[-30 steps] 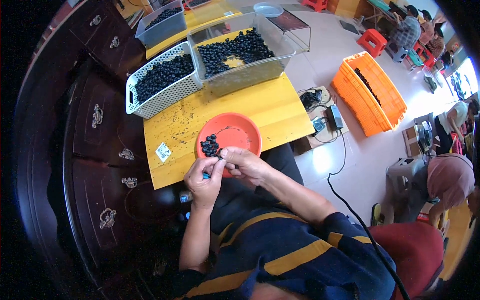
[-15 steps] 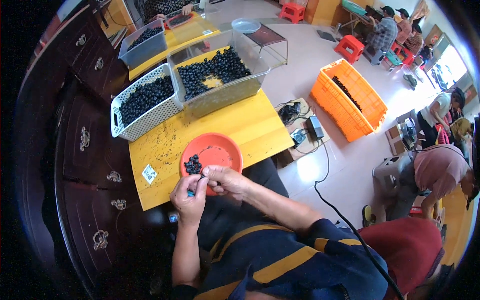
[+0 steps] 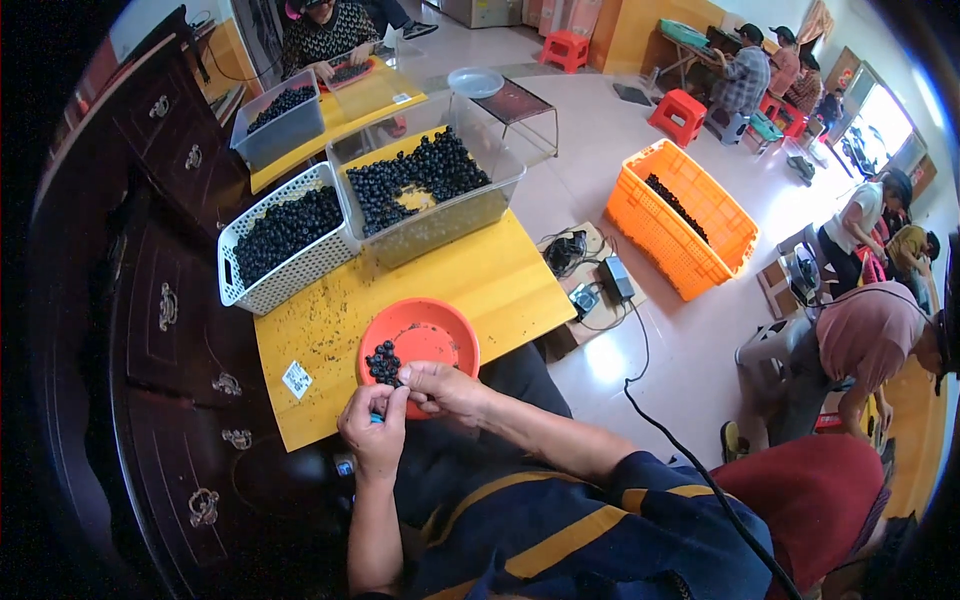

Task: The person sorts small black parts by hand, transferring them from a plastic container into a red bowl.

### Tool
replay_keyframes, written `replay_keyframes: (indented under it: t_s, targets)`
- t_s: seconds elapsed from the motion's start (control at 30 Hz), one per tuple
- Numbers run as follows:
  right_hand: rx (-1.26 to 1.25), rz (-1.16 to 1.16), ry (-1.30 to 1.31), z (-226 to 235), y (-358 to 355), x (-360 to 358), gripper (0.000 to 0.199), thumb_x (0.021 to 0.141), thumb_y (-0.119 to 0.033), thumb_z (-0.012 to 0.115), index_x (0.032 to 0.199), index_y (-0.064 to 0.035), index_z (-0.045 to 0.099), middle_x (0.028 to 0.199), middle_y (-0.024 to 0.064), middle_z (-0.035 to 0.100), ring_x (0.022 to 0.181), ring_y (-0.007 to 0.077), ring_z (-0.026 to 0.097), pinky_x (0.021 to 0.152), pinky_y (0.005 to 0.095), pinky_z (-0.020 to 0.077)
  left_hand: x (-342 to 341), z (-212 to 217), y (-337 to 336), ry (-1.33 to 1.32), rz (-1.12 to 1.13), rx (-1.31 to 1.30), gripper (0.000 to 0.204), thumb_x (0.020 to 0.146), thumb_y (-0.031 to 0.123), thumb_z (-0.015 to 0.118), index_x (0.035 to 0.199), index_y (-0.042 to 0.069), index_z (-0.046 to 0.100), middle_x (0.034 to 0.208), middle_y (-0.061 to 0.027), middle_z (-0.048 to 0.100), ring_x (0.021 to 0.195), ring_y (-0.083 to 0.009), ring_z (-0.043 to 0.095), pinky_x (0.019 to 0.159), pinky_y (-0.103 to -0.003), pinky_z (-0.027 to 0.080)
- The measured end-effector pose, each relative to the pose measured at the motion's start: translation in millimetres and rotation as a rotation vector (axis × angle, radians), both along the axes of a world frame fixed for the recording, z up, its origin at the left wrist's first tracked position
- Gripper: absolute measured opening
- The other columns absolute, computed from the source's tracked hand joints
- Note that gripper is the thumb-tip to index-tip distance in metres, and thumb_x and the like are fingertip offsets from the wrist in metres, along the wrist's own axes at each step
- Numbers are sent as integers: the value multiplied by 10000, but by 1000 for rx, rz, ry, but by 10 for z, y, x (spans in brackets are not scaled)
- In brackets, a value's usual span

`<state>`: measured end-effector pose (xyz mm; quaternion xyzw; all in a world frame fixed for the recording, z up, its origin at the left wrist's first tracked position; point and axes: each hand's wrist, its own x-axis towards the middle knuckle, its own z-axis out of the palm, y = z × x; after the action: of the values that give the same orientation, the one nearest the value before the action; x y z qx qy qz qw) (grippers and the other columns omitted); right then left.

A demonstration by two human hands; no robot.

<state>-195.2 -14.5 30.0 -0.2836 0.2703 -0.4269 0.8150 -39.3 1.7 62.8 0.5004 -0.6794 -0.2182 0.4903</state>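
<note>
My left hand (image 3: 374,432) and my right hand (image 3: 446,392) meet over the near rim of a red round bowl (image 3: 442,330). Thumbs and fingers of both are pinched together around a small dark round piece, mostly covered by the fingertips. A bit of teal shows at my left fingers; what it is I cannot tell. Inside the bowl, left of its middle, lies a small heap of shiny black round pieces (image 3: 383,362), like berries or beads. Dark crumbs are scattered over the bowl's bottom and the yellow table (image 3: 500,290).
Beyond the bowl stand a white perforated basket (image 3: 285,285) and a clear plastic bin (image 3: 440,225), both holding black round pieces. An orange crate (image 3: 690,250) is on the floor at right, near a power adapter (image 3: 616,278) with cables. A co-worker (image 3: 325,45) sits at the far table.
My view has tilted up a little, so the table and bowl appear lower and more of the far co-worker shows. My hands remain pinched together at the bowl's near rim.
</note>
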Motion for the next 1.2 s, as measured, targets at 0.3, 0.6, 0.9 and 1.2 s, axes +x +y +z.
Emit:
replay_keyframes:
  t_s: [0.3,0.6,0.9,1.2]
  targets:
    - [4,6,-15,49,6,11,260,1037,-400,555,943,-160,594,698,-92,438,536,21,330,457,196,231,17,-8,15,14,-13,-24,131,846,-6,757,919,9,649,700,11,619,590,-52,521,562,-222,432]
    - [-41,11,58,37,-8,40,237,1034,-360,564,911,-159,588,678,-79,442,544,45,369,477,209,270,30,22,58,123,-43,114,312,828,60,784,1094,23,624,659,0,497,591,-97,466,549,-268,418]
    - [88,70,-59,149,23,-95,243,1037,-341,559,986,-109,611,683,-73,442,539,36,340,463,192,240,186,183,-20,27,-162,156,216,963,205,601,1090,30,588,881,-157,708,842,-328,717,730,-391,544]
    - [58,106,-96,238,92,-87,310,1030,-421,555,1028,-113,590,698,-64,456,529,18,354,452,167,270,177,315,9,-281,-185,135,372,898,401,712,933,58,574,810,-139,694,730,-340,698,616,-426,533]
